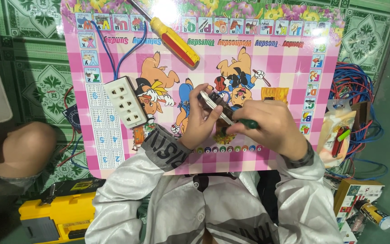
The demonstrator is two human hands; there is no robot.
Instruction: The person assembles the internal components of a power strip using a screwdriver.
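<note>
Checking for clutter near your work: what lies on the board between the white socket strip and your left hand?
In the head view, nothing loose lies between the white socket strip and the left hand; only the pink board's printed cartoon figures show there.

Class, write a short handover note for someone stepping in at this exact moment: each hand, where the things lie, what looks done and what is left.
Left hand: holds a small dark brown and white electrical part above the pink cartoon board.
Right hand: grips a green-handled tool, its tip at the part.
White three-outlet socket strip with blue wires lies to the left; yellow-and-red screwdriver lies at the top.
Done: cannot tell. Left: work on the part is under way.
</note>
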